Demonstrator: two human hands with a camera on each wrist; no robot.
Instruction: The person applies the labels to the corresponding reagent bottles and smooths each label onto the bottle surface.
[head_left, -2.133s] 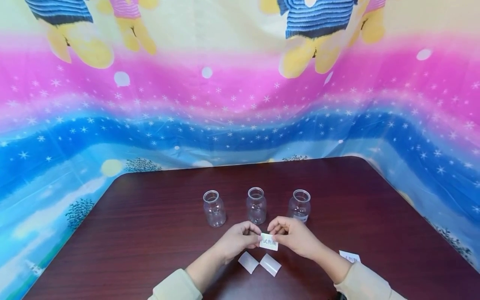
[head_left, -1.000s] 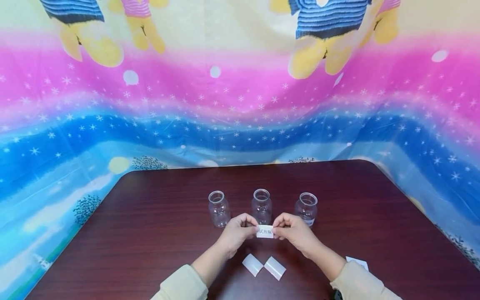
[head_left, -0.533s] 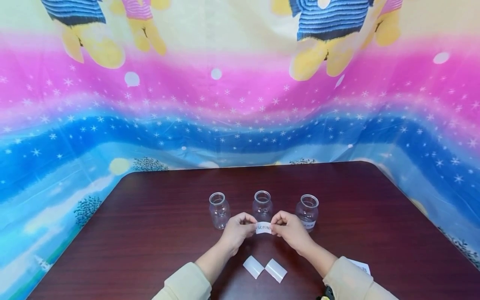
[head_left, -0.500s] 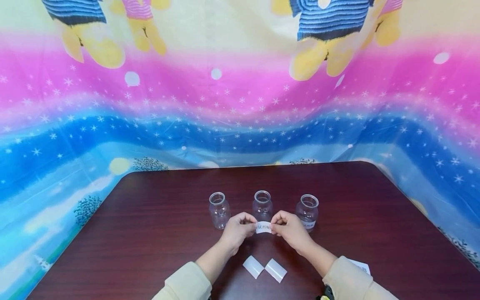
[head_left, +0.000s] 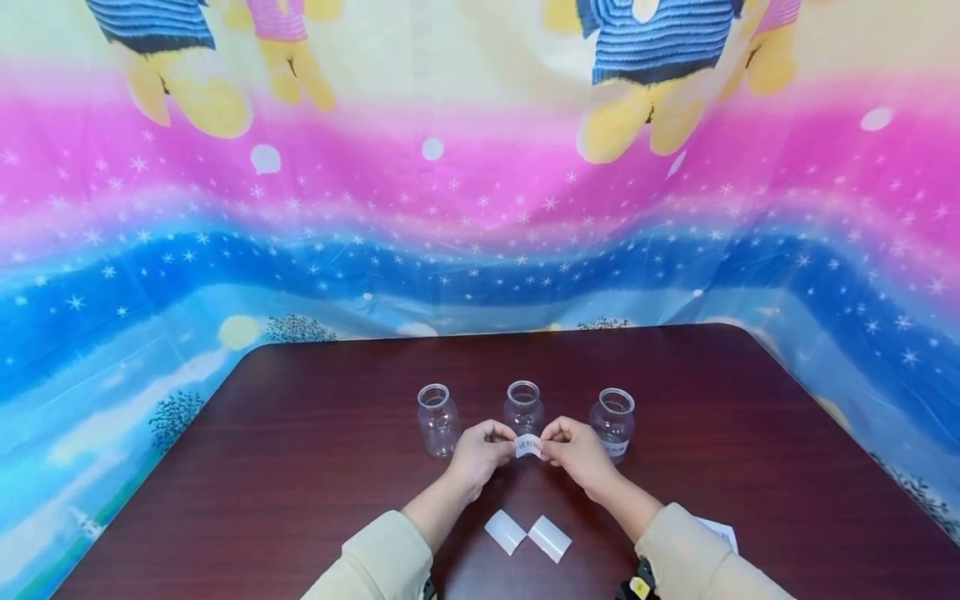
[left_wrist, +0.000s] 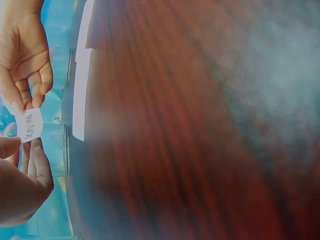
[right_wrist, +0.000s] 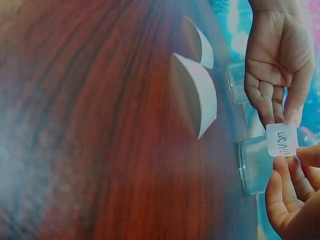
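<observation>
A small white label (head_left: pixel 528 446) with dark handwritten characters is stretched between both hands, its middle bowed. My left hand (head_left: pixel 478 457) pinches its left end between thumb and fingers. The other end is pinched by my right hand (head_left: pixel 581 452). In the head view the label overlaps the lower front of the middle glass jar (head_left: pixel 523 408). The right jar (head_left: pixel 613 421) bears a similar label (head_left: pixel 617 448) low on its front. To the left stands another clear jar (head_left: pixel 438 421), no label visible on it. The left wrist view shows the label (left_wrist: pixel 30 125) with its writing facing the person.
Two curled pieces of white backing paper (head_left: pixel 506 532) (head_left: pixel 550 538) lie on the dark wooden table (head_left: pixel 337 433) before the hands. Beside the right sleeve, a paper with writing (head_left: pixel 718 533) is partly covered. A patterned curtain (head_left: pixel 480 183) hangs behind the table.
Both hands have moved forward together with the label, from above the backing papers to the front of the middle jar. The label, flat before, now curves.
</observation>
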